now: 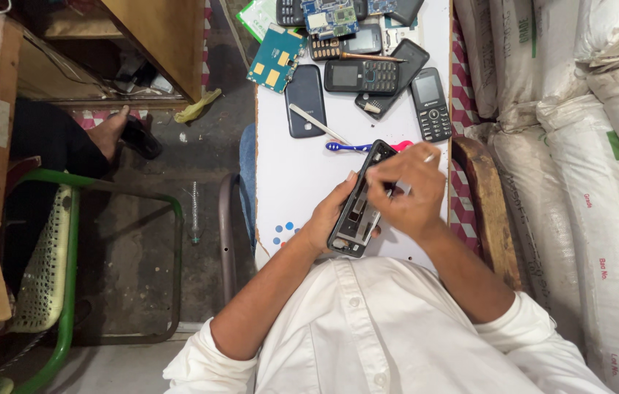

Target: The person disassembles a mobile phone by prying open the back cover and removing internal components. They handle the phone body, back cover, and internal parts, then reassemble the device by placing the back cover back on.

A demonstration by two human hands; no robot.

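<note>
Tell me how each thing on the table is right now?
Phone frame: opened up, held by left hand.
Right hand: on the frame, gripping a thin tool.
Toothbrush: lying flat.
Circuit board: bare, out of its case.
Black keypad phone: whole, face up, screen dark.

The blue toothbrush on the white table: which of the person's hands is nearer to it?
Right. The right hand lies just below the blue toothbrush, almost over its pink end. The left hand sits lower, holding the opened phone frame.
</note>
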